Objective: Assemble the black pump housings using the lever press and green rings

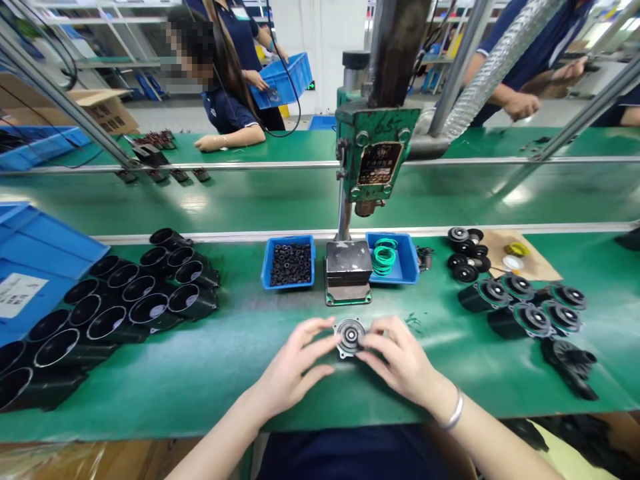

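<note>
A round dark end cap (350, 337) with small screw lugs and a ringed centre is at the front middle of the green bench, between my hands. My right hand (400, 357) grips its right edge with thumb and fingers. On the other side, my left hand (300, 363) has its fingers stretched apart, fingertips at the cap's left edge and the thumb away from it. Just beyond the cap stands the black block base (349, 261) of a green press (375, 157). Beside that base are a blue bin of small black rings (291, 265) and a blue bin holding green rings (384, 257).
Rows of black cylindrical housings (150, 310) fill the left, by a large blue crate (45, 253). At right lie capped housings (533, 317), black round parts (465, 257) and cardboard (543, 257). A metal rail (240, 237) crosses behind. Co-workers are across the bench.
</note>
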Demonstrator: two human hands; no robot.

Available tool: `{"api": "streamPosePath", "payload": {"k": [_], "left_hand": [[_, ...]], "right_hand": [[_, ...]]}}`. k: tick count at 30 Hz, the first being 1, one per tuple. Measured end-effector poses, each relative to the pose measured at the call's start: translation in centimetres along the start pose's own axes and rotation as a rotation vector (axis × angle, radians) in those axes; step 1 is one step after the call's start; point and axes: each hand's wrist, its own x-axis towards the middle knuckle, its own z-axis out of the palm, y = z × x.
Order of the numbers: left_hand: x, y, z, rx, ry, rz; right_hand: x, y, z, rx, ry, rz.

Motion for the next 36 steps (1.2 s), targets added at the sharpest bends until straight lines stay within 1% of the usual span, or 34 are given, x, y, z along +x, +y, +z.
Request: {"api": "streamPosePath", "payload": {"k": [1,2,3,6,8,10,15,17,19,21,23,26,28,30,32,36], "left_hand": [[0.0,0.0,0.1,-0.013,0.046,-0.052],[0.1,0.0,0.3,-0.033,0.078,-0.100],[0.2,-0.1,0.6,-0.062,0.091,-0.134],[0.7,-0.6,1.8,-0.174,0.120,-0.155],[0.8,-1.1,2.7,-0.216,0.155,-0.158],[0.7,-1.6,3.4,-0.221,0.168,-0.176],[0.5,-1.9,3.8,-0.179,0.150,-0.178],[0.6,-1.8,3.7,-0.161,0.146,-0.170],[0.7,-1.8,3.7,-0.143,0.149,-0.166],[0.7,-1.8,3.7,-0.126,0.150,-0.164],[0.8,-1.9,3.8,-0.115,0.151,-0.165],[0.7,-2.0,3.9,-0.109,0.152,-0.176],[0.4,-2.0,4.0,-0.103,0.142,-0.182],[0.2,-2.0,4.0,-0.095,0.127,-0.186],[0.0,-1.9,4.1,-0.092,0.121,-0.187],[0.1,-1.5,4.0,-0.108,0.127,-0.160]], "right_hand": [[0.4,-0.2,-0.1,-0.009,0.013,0.029],[0.8,-0.5,-0.1,-0.019,-0.009,0.040],[1.1,-0.7,0.1,-0.030,-0.057,0.030],[1.8,-0.8,0.5,-0.095,-0.211,-0.016],[1.5,0.1,-0.1,-0.175,-0.241,0.005],[0.5,1.9,-1.8,-0.270,-0.220,0.060],[-3.1,7.9,-7.9,-0.588,-0.076,0.259],[-3.6,9.4,-9.7,-0.672,-0.024,0.299],[-3.1,10.0,-10.7,-0.686,0.040,0.353],[-1.6,10.2,-10.8,-0.652,0.073,0.476],[0.6,10.7,-10.2,-0.616,0.057,0.629],[3.9,13.0,-8.6,-0.584,-0.030,0.813],[5.6,14.8,-7.5,-0.545,-0.115,0.920],[6.7,16.3,-6.8,-0.500,-0.198,0.994],[7.2,17.5,-6.5,-0.464,-0.257,1.035],[7.4,18.4,-6.4,-0.441,-0.304,1.101]]}}
